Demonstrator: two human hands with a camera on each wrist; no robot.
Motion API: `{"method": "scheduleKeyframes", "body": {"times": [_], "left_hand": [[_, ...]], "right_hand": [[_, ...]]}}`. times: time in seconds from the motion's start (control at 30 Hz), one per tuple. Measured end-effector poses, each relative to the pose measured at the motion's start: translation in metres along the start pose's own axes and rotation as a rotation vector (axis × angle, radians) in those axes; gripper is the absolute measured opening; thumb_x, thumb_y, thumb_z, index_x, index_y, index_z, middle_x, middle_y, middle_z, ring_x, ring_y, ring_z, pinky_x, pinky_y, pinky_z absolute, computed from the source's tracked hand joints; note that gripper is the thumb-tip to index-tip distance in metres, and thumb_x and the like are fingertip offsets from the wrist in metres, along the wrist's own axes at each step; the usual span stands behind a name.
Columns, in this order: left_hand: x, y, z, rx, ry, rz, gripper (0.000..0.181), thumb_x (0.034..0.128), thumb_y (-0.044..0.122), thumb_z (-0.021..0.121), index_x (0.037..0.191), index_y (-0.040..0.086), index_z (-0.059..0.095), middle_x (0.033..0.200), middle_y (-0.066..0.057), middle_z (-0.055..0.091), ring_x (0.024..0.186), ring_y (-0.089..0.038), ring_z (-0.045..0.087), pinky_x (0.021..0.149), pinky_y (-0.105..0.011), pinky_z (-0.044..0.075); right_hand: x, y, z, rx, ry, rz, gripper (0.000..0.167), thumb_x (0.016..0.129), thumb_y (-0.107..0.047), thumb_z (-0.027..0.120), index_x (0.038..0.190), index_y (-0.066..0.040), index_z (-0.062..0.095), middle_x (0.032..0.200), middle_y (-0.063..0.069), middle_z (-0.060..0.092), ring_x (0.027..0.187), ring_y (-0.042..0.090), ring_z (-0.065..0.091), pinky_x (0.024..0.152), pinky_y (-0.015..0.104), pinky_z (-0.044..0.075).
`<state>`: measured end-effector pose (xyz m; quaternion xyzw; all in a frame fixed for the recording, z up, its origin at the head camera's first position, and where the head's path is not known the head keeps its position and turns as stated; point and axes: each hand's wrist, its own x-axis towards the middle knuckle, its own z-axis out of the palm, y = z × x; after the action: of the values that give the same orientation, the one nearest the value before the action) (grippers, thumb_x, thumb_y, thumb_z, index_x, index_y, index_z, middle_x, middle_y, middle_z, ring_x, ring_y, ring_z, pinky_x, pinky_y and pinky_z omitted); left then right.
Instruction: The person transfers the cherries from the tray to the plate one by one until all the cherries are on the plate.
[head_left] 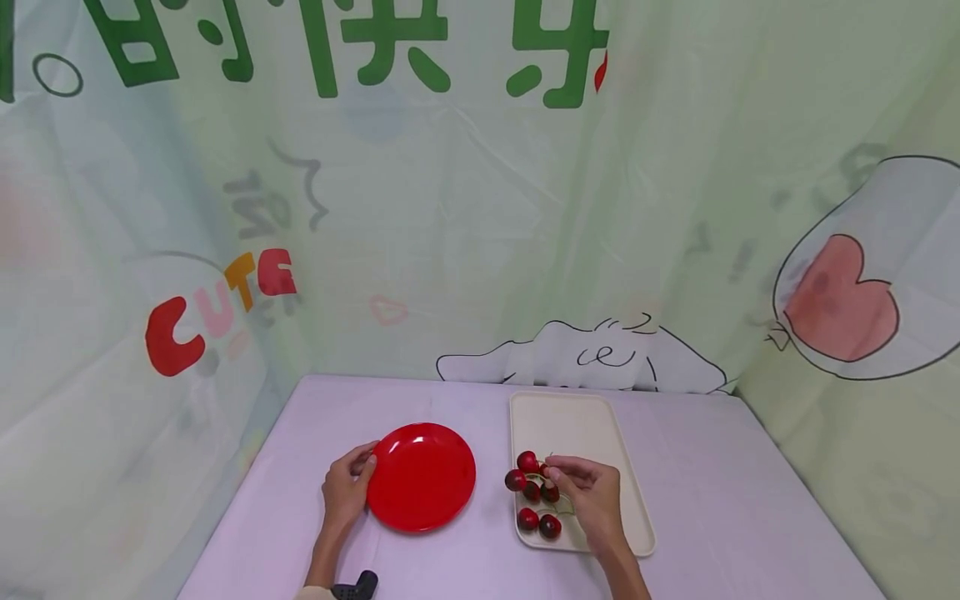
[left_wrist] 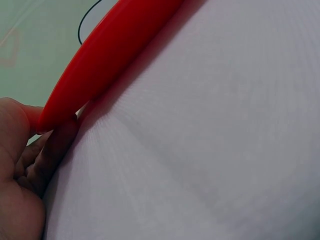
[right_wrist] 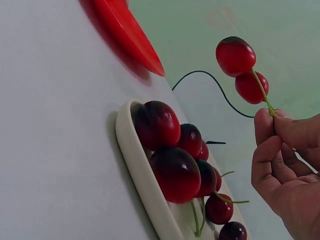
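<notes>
The left hand (head_left: 347, 490) grips the rim of a smooth, round red plate (head_left: 422, 477), thumb and fingers clamped on its edge; the right hand (head_left: 597, 498) pinches, between thumb and fingertips, the thin green stem (right_wrist: 261, 88) of a glossy cherry pair (right_wrist: 235, 56), raised over a shallow cream tray (head_left: 570, 421) with rounded corners; shiny, dark-topped cherries (right_wrist: 175, 175) lie in its nearer half; beneath spreads a pale, finely creased cloth (head_left: 720, 500); beyond hangs a rippled, printed fabric backdrop (head_left: 480, 250).

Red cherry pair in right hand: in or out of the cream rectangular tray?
Out: right wrist view shows the right hand pinching the cherry pair by its green stem, apart from the tray.
</notes>
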<state>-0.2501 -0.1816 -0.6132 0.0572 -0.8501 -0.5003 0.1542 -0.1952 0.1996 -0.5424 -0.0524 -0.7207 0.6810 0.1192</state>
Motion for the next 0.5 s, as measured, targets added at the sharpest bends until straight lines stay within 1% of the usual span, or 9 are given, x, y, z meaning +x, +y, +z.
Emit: {"method": "scheduleKeyframes", "body": {"times": [0.03,0.13,0.3,0.4,0.5], "left_hand": [[0.0,0.0,0.0,0.001,0.0,0.005,0.03,0.1077,0.01,0.066,0.135,0.008,0.077,0.119,-0.016,0.08,0.091,-0.018,0.072,0.076,-0.021,0.052],[0.0,0.0,-0.001,0.0,-0.002,-0.004,0.03,0.108,0.011,0.066,0.136,0.009,0.077,0.119,-0.016,0.08,0.091,-0.017,0.071,0.076,-0.02,0.052],[0.0,-0.001,-0.001,0.001,-0.007,-0.003,0.03,0.108,0.01,0.066,0.136,0.009,0.077,0.118,-0.015,0.081,0.091,-0.016,0.071,0.077,-0.022,0.051],[0.001,-0.001,-0.001,-0.002,-0.007,-0.003,0.03,0.1075,0.01,0.066,0.136,0.009,0.077,0.117,-0.015,0.081,0.09,-0.016,0.071,0.078,-0.023,0.051],[0.001,-0.001,-0.001,-0.01,-0.01,-0.009,0.031,0.1075,0.01,0.067,0.137,0.009,0.076,0.119,-0.015,0.08,0.09,-0.017,0.07,0.075,-0.02,0.052]], "right_hand": [[0.0,-0.001,0.002,0.004,-0.004,-0.001,0.018,0.095,0.008,0.077,0.113,0.014,0.078,0.096,0.012,0.085,0.076,0.01,0.079,0.073,0.022,0.063],[0.001,-0.004,0.007,0.004,-0.012,0.003,0.019,0.096,0.005,0.078,0.114,0.013,0.078,0.097,0.012,0.085,0.076,0.008,0.078,0.073,0.021,0.062],[0.003,-0.004,0.015,0.02,-0.035,0.001,0.022,0.096,0.002,0.079,0.115,0.012,0.078,0.102,0.017,0.085,0.079,0.007,0.078,0.075,0.02,0.062],[0.003,-0.003,0.021,0.048,-0.05,-0.008,0.021,0.095,0.004,0.079,0.114,0.013,0.078,0.1,0.019,0.084,0.08,0.012,0.08,0.076,0.022,0.064],[0.004,-0.003,0.027,0.053,-0.057,-0.012,0.02,0.095,0.006,0.079,0.112,0.014,0.078,0.097,0.019,0.084,0.081,0.016,0.082,0.077,0.024,0.064]]}}
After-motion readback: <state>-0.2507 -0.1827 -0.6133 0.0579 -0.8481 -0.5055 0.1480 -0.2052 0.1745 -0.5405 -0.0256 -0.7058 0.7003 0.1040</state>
